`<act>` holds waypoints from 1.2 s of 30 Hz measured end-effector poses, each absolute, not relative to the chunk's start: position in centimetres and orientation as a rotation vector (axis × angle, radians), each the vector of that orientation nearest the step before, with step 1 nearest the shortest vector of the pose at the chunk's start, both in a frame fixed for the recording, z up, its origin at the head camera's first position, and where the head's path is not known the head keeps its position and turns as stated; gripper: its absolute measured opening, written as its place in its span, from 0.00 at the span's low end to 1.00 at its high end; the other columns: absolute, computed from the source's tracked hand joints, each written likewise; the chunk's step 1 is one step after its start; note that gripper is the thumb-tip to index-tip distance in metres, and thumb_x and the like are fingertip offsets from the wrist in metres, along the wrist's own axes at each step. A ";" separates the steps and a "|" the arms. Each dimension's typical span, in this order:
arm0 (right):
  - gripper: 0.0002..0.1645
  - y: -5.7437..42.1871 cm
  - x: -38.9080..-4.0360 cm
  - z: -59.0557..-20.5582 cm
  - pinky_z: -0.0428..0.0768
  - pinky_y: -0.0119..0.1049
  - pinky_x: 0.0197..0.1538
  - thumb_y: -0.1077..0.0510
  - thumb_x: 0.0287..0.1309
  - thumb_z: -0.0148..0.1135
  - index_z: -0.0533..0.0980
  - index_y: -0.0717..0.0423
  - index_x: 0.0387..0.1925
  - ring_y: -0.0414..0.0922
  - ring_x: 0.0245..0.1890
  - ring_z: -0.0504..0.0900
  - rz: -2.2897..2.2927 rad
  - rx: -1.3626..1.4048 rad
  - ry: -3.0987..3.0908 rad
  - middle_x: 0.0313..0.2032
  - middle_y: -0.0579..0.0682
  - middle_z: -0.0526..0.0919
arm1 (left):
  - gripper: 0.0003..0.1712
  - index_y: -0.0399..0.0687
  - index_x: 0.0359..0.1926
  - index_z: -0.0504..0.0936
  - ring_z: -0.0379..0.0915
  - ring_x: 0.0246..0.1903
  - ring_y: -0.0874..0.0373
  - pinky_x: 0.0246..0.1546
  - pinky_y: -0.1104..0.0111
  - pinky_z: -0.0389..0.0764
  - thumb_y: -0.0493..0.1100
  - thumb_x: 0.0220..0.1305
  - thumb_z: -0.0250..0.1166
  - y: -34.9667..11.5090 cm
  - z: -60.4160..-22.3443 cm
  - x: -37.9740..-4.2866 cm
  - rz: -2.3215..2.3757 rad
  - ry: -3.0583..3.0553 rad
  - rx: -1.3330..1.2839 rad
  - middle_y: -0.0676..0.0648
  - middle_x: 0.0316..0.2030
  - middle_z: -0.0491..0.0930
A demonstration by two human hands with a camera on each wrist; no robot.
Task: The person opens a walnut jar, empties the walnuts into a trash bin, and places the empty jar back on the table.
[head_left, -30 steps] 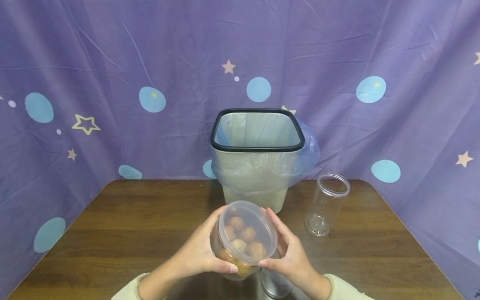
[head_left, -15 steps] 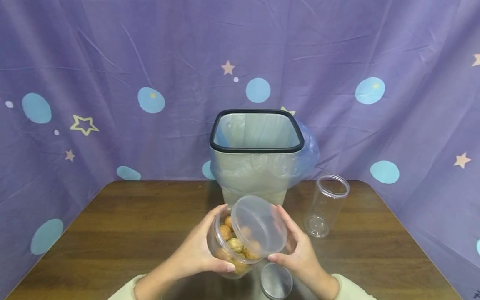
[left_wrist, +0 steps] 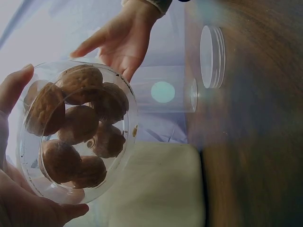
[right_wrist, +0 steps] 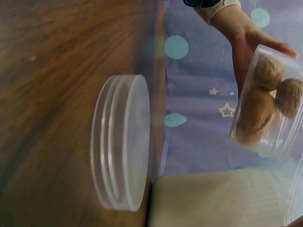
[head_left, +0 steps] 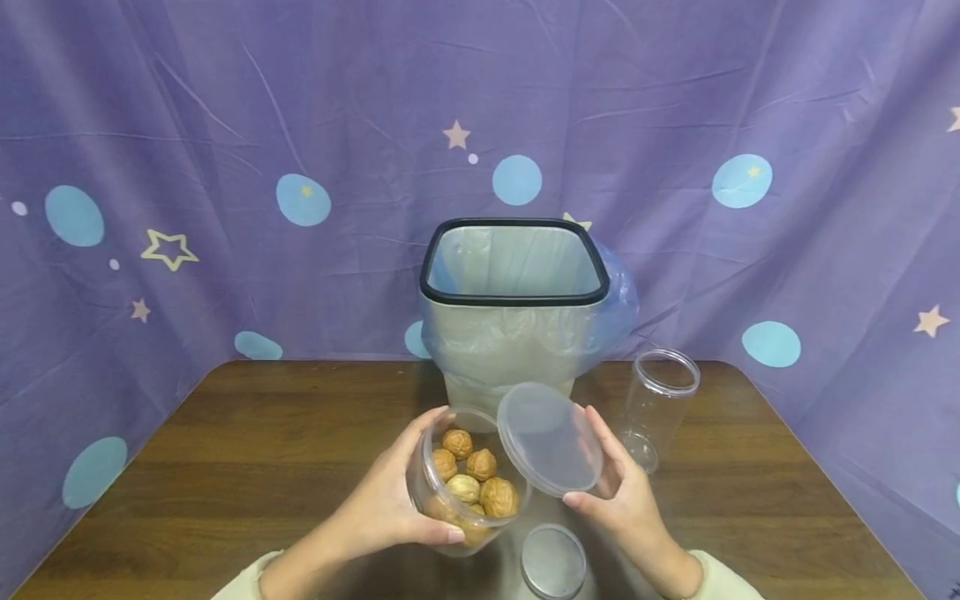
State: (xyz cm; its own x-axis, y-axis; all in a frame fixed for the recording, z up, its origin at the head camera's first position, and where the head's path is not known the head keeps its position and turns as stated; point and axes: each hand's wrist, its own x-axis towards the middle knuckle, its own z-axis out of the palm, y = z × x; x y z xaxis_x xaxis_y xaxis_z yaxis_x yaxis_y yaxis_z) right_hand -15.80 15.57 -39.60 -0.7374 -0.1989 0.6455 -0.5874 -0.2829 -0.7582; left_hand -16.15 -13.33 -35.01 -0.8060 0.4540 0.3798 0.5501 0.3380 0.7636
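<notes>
My left hand (head_left: 390,492) grips a clear plastic jar (head_left: 426,492) from its left side, tilted with its mouth toward me. Several walnuts (head_left: 481,464) lie inside it; the left wrist view shows them (left_wrist: 78,124) through the clear plastic. Between thumb and fingers, my right hand (head_left: 618,483) holds a translucent round lid (head_left: 551,437) just right of the jar's mouth. Below the two hands, a second round lid (head_left: 553,562) lies on the table, large in the right wrist view (right_wrist: 120,142).
A pale bin (head_left: 517,350) with a black rim and a blue bag liner stands behind the hands. To its right, a tall lidless clear jar (head_left: 663,400) stands on the wooden table (head_left: 300,433). A purple curtain (head_left: 360,167) hangs behind.
The lid has come off the jar and moved right in my right hand, uncovering the walnuts. My left hand keeps hold of the jar with little movement.
</notes>
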 end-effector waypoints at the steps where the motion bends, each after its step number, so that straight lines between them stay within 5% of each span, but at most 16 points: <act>1: 0.55 15.7 -15.8 -39.6 0.59 0.29 0.64 0.68 0.48 0.68 0.43 0.78 0.67 0.39 0.68 0.58 2.099 0.963 -1.706 0.70 0.62 0.52 | 0.66 0.63 0.70 0.54 0.66 0.59 0.50 0.58 0.54 0.68 0.51 0.28 0.81 -13.4 -35.0 -16.1 -1.476 -2.485 -0.934 0.52 0.64 0.65; 6: 0.55 16.3 -15.8 -40.0 0.60 0.28 0.64 0.70 0.46 0.68 0.44 0.77 0.68 0.37 0.68 0.59 2.093 0.901 -1.749 0.66 0.77 0.45 | 0.65 0.61 0.70 0.55 0.65 0.59 0.51 0.60 0.59 0.67 0.49 0.27 0.82 -13.9 -34.7 -16.1 -1.459 -2.461 -0.937 0.51 0.63 0.66; 18: 0.55 17.3 -16.5 -41.0 0.59 0.22 0.62 0.73 0.42 0.68 0.46 0.76 0.67 0.30 0.65 0.60 1.970 0.753 -2.021 0.66 0.76 0.50 | 0.65 0.53 0.70 0.55 0.63 0.61 0.47 0.60 0.71 0.63 0.44 0.28 0.81 -15.1 -33.6 -15.9 -1.519 -2.404 -0.978 0.40 0.63 0.65; 25: 0.56 17.8 -17.6 -41.8 0.60 0.18 0.59 0.63 0.43 0.73 0.50 0.74 0.68 0.62 0.65 0.57 1.811 0.755 -2.377 0.67 0.69 0.57 | 0.65 0.51 0.70 0.55 0.62 0.61 0.50 0.60 0.74 0.62 0.42 0.28 0.81 -15.1 -33.1 -15.9 -1.562 -2.356 -1.008 0.41 0.63 0.64; 31: 0.58 18.0 -18.7 -42.0 0.60 0.18 0.59 0.61 0.42 0.74 0.50 0.74 0.68 0.64 0.65 0.58 1.845 0.705 -2.451 0.67 0.69 0.57 | 0.66 0.52 0.70 0.55 0.63 0.61 0.52 0.61 0.75 0.61 0.42 0.27 0.81 -15.1 -32.7 -15.8 -1.525 -2.351 -1.005 0.40 0.63 0.65; 36: 0.58 18.2 -19.4 -42.0 0.62 0.41 0.66 0.56 0.42 0.75 0.52 0.71 0.68 0.63 0.66 0.58 1.773 0.719 -2.559 0.67 0.67 0.58 | 0.66 0.49 0.70 0.55 0.61 0.62 0.52 0.61 0.76 0.60 0.41 0.26 0.80 -15.1 -32.1 -15.9 -1.551 -2.314 -1.034 0.38 0.63 0.65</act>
State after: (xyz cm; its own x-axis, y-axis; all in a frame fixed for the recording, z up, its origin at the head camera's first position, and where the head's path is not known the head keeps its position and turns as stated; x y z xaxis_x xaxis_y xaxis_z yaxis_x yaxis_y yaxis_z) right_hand -19.40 18.18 -42.00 -0.8973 -0.3899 0.2068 -0.3307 0.2836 -0.9001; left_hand -15.90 -15.07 -32.11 -0.7452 0.4497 0.4925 0.6264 0.2183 0.7483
